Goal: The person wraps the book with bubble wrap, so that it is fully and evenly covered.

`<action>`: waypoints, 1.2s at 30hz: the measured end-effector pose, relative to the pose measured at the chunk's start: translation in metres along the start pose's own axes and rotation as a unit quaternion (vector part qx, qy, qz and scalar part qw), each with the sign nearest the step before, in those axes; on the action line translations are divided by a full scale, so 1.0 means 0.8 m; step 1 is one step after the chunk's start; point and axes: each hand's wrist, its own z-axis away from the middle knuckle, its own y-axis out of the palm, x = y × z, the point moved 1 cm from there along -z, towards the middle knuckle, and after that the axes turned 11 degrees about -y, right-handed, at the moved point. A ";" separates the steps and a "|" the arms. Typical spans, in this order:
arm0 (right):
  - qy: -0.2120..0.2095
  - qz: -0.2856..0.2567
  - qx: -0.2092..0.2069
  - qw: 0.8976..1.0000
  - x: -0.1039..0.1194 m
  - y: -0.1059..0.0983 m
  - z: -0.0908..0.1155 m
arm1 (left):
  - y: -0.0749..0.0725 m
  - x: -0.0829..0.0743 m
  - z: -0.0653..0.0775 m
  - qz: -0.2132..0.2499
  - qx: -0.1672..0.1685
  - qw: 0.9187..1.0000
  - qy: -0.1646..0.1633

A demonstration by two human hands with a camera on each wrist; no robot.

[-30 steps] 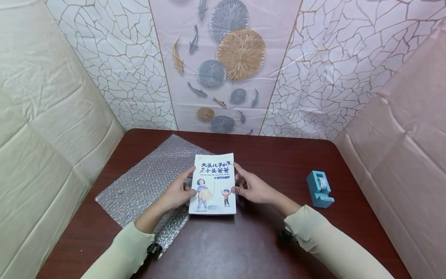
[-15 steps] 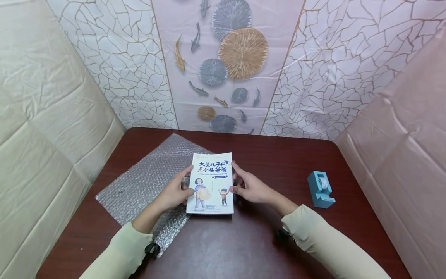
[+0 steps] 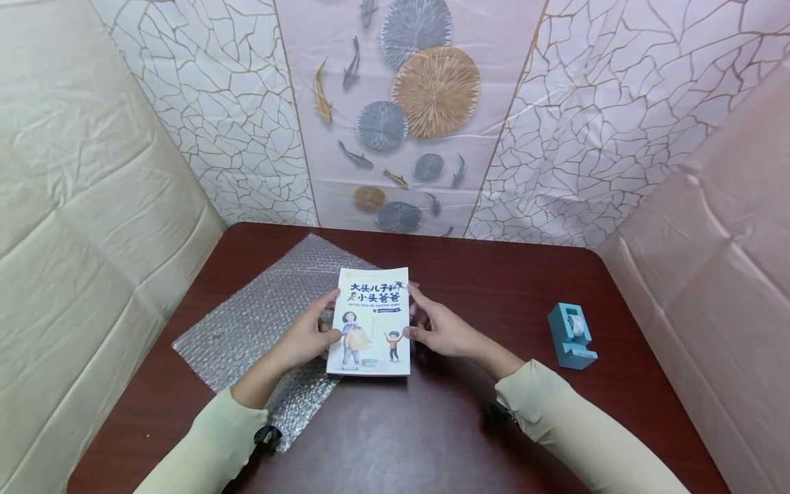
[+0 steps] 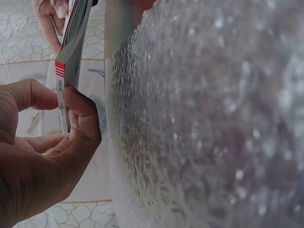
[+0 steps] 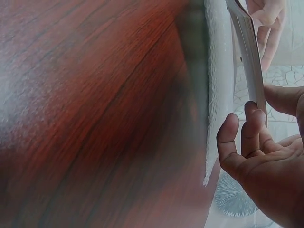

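Head view: left hand [image 3: 306, 335] and right hand [image 3: 446, 331] pinch the book [image 3: 372, 336] by opposite side edges, cover up. Wrist views show it raised clear of bubble wrap [image 3: 253, 315] and table [image 3: 494, 281]. Tape dispenser [image 3: 564, 333] sits well apart, right.

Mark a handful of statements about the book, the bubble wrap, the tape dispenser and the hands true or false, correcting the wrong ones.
1. The left hand and the right hand both hold the book. True.
2. The bubble wrap lies spread on the table. True.
3. The book is wrapped in the bubble wrap. False: it is unwrapped, held clear above the table.
4. The tape dispenser stands on the right side of the table, apart from both hands. True.
5. The book's illustrated cover faces down. False: it faces up, toward the head camera.
6. The tape dispenser is red. False: it is teal.
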 end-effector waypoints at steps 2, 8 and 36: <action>-0.004 -0.003 0.000 1.000 0.001 0.001 -0.002 | -0.002 0.001 0.000 0.000 -0.001 1.000 0.002; -0.017 -0.007 -0.005 1.000 0.004 0.003 -0.008 | -0.006 0.003 0.002 0.008 -0.008 1.000 0.003; -0.004 -0.042 0.028 0.999 0.008 0.035 -0.039 | -0.031 0.018 0.011 -0.030 -0.046 0.998 -0.041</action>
